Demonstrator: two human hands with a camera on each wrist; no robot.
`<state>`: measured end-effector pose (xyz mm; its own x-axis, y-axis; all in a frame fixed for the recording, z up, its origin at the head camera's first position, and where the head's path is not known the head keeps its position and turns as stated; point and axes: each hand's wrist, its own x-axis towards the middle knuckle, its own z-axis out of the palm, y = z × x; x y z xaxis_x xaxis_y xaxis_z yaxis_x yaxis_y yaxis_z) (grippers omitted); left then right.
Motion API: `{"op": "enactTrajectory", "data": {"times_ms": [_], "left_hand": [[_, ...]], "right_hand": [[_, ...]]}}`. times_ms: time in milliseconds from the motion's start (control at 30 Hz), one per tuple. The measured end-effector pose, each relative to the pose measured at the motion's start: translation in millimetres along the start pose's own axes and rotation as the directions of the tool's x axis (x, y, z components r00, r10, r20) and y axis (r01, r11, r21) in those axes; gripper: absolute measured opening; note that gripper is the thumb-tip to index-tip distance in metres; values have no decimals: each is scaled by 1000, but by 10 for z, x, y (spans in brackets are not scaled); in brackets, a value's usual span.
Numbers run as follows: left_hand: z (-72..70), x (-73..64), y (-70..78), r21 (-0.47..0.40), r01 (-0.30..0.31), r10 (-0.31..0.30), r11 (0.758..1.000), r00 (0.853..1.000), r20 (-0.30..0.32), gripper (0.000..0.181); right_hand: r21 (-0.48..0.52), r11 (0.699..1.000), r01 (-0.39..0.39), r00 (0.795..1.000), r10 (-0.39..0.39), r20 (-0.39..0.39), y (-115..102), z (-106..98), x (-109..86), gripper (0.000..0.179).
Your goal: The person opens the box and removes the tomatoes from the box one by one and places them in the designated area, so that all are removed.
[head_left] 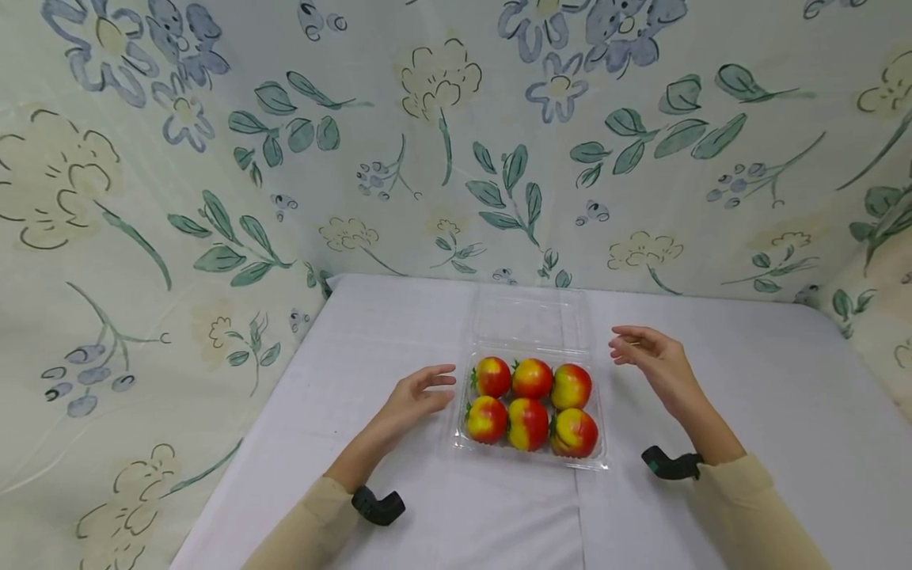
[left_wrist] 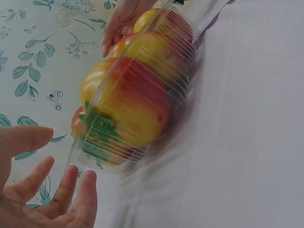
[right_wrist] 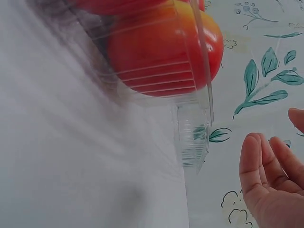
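Note:
A clear plastic clamshell box (head_left: pixel 461 450) sits on the table with its lid (head_left: pixel 530 321) folded back away from me. Several red-and-yellow peach-like fruits (head_left: pixel 528 424) with green leaves fill it in two rows. My left hand (head_left: pixel 416 396) is just left of the box, fingers loosely spread; in the left wrist view its fingertips (left_wrist: pixel 71 173) come close to the box wall, and contact is unclear. To the right of the box, my right hand (head_left: pixel 655 360) hovers with fingers slightly bent and nothing in it. The right wrist view shows it apart from a red fruit (right_wrist: pixel 161 52).
A white cloth (head_left: pixel 399 317) covers the table, with a seam running toward me below the box. Behind and to the left hangs a floral curtain (head_left: pixel 427 158). A black wrist-worn device (head_left: pixel 378 507) is on the left wrist, another (head_left: pixel 670 463) on the right.

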<state>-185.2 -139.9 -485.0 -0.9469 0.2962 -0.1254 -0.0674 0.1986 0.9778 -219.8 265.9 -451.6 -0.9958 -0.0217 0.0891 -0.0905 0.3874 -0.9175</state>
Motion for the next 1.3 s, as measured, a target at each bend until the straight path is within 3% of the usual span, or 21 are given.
{"op": "enactTrajectory", "data": {"times_ms": [367, 600, 733, 1300], "left_hand": [[60, 73, 64, -20, 11, -11, 1000, 1000, -17, 50], [106, -21, 314, -30, 3, -3, 1000, 1000, 3, 49], [131, -55, 384, -29, -6, 7, 1000, 1000, 3, 48], [138, 19, 287, -41, -12, 13, 999, 999, 34, 47]], "right_hand": [[30, 998, 47, 998, -48, 33, -68, 47, -97, 47], [41, 996, 73, 995, -76, 69, -74, 98, -172, 47], [27, 996, 83, 993, -85, 82, -95, 132, -221, 46], [36, 985, 168, 970, -172, 169, -158, 234, -451, 40]]}}
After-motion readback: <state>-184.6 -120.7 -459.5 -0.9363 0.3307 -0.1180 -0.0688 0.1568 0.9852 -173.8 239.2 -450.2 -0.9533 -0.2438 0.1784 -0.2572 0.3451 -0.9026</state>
